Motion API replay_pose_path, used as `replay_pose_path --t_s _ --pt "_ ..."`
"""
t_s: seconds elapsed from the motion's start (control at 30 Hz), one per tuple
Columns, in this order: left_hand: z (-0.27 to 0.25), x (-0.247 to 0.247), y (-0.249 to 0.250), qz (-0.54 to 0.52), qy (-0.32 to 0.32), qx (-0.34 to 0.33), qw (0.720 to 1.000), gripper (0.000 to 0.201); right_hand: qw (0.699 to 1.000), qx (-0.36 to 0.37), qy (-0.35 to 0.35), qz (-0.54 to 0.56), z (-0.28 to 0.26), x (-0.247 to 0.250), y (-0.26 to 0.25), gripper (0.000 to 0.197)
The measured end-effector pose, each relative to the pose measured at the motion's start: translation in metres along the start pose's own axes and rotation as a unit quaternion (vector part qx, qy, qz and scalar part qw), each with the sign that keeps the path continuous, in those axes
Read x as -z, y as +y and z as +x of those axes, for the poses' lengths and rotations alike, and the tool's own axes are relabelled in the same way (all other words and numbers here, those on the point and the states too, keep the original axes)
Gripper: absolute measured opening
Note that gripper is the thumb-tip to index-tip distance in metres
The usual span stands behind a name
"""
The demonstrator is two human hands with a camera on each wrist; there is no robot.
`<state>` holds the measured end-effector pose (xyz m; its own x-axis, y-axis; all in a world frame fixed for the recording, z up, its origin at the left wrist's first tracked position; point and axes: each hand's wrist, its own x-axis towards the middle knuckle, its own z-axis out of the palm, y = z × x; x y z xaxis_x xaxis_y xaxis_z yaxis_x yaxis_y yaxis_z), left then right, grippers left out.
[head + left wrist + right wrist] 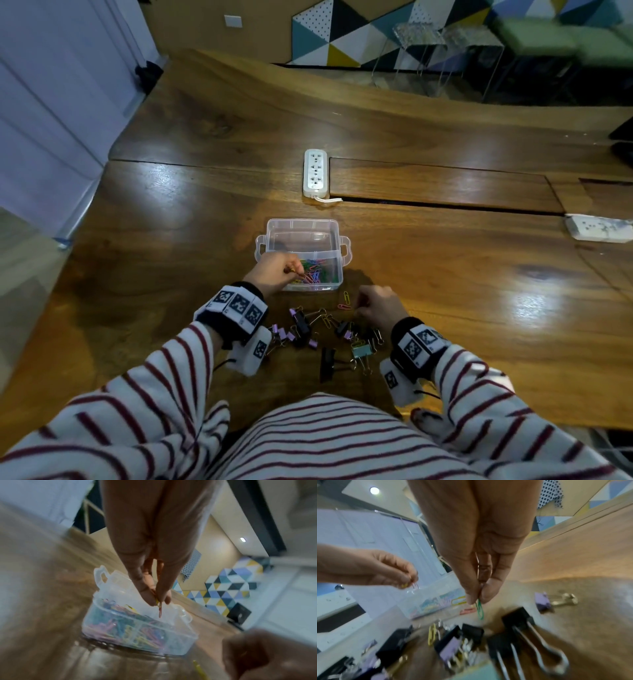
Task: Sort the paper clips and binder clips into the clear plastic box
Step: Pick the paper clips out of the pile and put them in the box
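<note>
The wooden table (445, 260) is wide, with much bare room beyond and right of the clear plastic box (303, 236), which has a heap of coloured paper clips (317, 272) in its near compartment. A white power strip (315, 173) lies beyond the box. Near the box, toward the person, binder clips (329, 337) lie scattered. The left hand (274, 272) pinches red and yellow clips (159, 607) over the box. The right hand (378, 308), just right of the box's near corner, pinches a green paper clip (479, 610).

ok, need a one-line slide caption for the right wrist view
Right hand pinches a green paper clip above scattered binder clips while the left hand holds clips over the clear box.
</note>
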<state>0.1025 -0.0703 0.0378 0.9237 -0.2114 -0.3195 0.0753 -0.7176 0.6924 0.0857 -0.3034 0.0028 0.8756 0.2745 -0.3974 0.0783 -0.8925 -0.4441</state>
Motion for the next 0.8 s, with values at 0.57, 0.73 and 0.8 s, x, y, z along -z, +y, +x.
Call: replay_pose_path --t_s 0.57,0.73,0.8 --pt "-0.028 -0.074 0.013 0.276 -0.070 -0.145 0.948 0.031 0.989 -0.014 0.097 0.109 0.026 0.026 -0.021 0.016" --pt "-0.020 -0.080 0.014 0.311 -0.081 -0.148 0.935 0.035 0.994 -0.072 0.047 0.070 0.015 -0.013 0.005 0.038" --pt "-0.017 -0.083 0.017 0.314 -0.079 -0.147 0.934 0.034 0.998 -0.042 0.046 0.032 0.016 -0.020 0.000 0.044"
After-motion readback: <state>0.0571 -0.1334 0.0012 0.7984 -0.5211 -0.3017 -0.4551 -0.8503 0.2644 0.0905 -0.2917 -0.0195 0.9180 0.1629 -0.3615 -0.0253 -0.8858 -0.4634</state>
